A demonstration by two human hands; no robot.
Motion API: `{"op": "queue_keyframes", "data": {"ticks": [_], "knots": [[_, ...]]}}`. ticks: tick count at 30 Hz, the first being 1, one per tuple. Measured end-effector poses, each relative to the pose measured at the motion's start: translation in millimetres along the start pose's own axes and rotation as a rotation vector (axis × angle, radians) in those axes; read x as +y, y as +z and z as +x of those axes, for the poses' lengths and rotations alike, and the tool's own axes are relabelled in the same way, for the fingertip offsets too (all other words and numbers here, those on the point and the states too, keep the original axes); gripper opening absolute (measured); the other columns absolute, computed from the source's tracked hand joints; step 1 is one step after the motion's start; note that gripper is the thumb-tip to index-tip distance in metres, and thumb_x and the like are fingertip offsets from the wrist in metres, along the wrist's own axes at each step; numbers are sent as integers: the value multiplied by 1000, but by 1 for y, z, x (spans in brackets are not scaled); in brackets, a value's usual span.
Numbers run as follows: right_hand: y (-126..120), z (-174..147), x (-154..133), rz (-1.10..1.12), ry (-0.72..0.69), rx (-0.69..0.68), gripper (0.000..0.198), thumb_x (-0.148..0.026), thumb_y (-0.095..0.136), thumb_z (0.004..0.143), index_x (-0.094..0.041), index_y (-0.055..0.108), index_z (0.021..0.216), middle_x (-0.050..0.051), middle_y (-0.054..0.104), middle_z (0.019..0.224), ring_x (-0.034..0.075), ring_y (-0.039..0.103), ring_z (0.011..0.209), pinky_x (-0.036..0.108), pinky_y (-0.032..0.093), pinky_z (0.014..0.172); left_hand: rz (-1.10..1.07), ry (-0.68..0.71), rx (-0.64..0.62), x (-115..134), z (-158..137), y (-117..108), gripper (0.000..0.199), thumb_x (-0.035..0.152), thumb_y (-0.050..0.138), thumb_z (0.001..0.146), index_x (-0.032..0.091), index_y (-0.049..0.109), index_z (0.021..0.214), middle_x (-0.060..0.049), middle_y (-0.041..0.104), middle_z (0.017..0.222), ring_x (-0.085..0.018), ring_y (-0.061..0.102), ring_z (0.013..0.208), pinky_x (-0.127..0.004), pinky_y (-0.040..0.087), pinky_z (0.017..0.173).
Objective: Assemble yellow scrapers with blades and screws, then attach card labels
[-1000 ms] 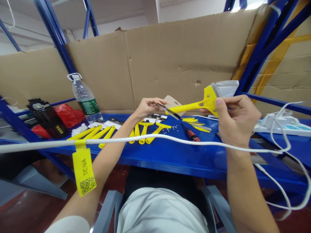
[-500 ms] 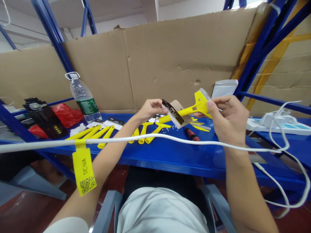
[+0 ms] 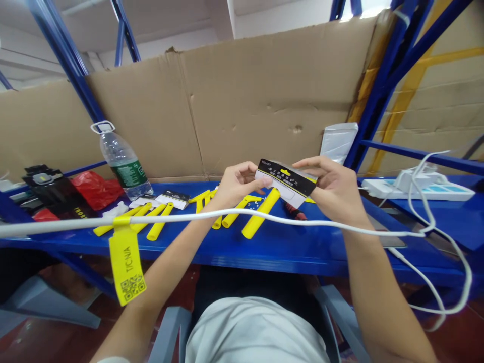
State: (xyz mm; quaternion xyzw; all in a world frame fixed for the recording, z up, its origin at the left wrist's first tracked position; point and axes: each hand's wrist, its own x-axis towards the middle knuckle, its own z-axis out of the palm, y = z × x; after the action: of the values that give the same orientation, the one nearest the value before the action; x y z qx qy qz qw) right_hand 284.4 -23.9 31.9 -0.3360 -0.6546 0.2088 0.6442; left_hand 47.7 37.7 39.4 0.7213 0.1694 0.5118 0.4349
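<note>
My left hand pinches the left end of a black, white and yellow printed card, which has a hang hole near its top edge. My right hand grips the card's right end. From under the card a yellow scraper handle slants down toward me. The scraper's head is hidden behind the card, and I cannot tell whether the handle is held or lies on the table. Several more yellow scrapers lie just left of it. A red and black screwdriver is partly covered by the card.
More yellow handles and printed cards lie left on the blue table. Behind them stand a water bottle and a red bag. A white cable crosses the view. At right is a power strip.
The card has turned to face me and flattened, and my right hand has moved from the scraper's head to the card's right end. The scraper's handle now points down toward me.
</note>
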Motion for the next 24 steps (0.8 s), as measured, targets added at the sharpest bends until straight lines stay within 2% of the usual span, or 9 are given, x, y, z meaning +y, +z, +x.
{"op": "queue_keyframes", "data": {"ticks": [2,5,7,10,12,16,19,21,24], "knots": [[0,-3,-5,16,17,-42,41,-47,105,77,-29,83,107,3,90,99,29,86,83,38,71,64,18,-18,70,9,-15,10,45,49,102,81,19,70,90,-6,84,95,-22,85,83,-30,69,68],[2,-8,-13,5,63,-58,35,-49,102,81,-30,83,104,2,87,89,24,77,60,36,62,48,31,-17,156,22,-35,22,44,49,101,83,19,71,92,-6,85,94,-24,87,83,-28,69,63],[5,-9,-16,2,58,-50,35,-52,101,82,-29,82,101,2,86,87,23,75,58,36,61,47,33,-15,215,29,-45,27,44,48,102,83,18,70,91,-7,85,94,-23,87,79,-27,69,60],[7,-9,-18,27,25,-45,40,-59,99,84,-27,81,100,5,87,92,28,84,81,39,71,68,27,-6,355,32,-55,31,43,47,102,83,18,71,91,-6,85,91,-22,86,75,-26,68,59],[8,-8,-17,18,19,-80,44,-66,91,92,-26,81,107,6,87,98,30,86,95,41,73,81,17,22,468,28,-60,33,39,45,101,85,18,73,93,-5,85,93,-22,86,76,-26,69,61],[8,-9,-14,-115,-1,-234,54,-75,64,107,-28,78,130,9,85,127,33,83,116,48,70,101,-15,69,638,19,-63,40,42,46,102,83,18,72,94,-7,86,95,-23,87,76,-26,70,62],[11,-10,-11,-137,9,-293,55,-74,65,108,-30,72,140,10,78,148,36,76,135,54,63,117,-24,104,699,16,-57,44,44,50,99,85,19,70,95,-7,86,92,-22,86,74,-28,69,60],[15,-11,-8,-70,43,-310,54,-68,74,105,-32,69,144,9,74,157,35,74,140,54,63,120,-13,128,703,16,-50,45,43,49,99,86,19,70,97,-7,86,93,-22,86,74,-27,69,59],[21,-11,-5,47,96,-335,54,-60,85,100,-33,67,144,9,72,160,32,81,128,50,71,108,3,151,702,17,-42,45,42,48,99,86,19,71,97,-7,86,95,-22,85,76,-27,68,59]]}}
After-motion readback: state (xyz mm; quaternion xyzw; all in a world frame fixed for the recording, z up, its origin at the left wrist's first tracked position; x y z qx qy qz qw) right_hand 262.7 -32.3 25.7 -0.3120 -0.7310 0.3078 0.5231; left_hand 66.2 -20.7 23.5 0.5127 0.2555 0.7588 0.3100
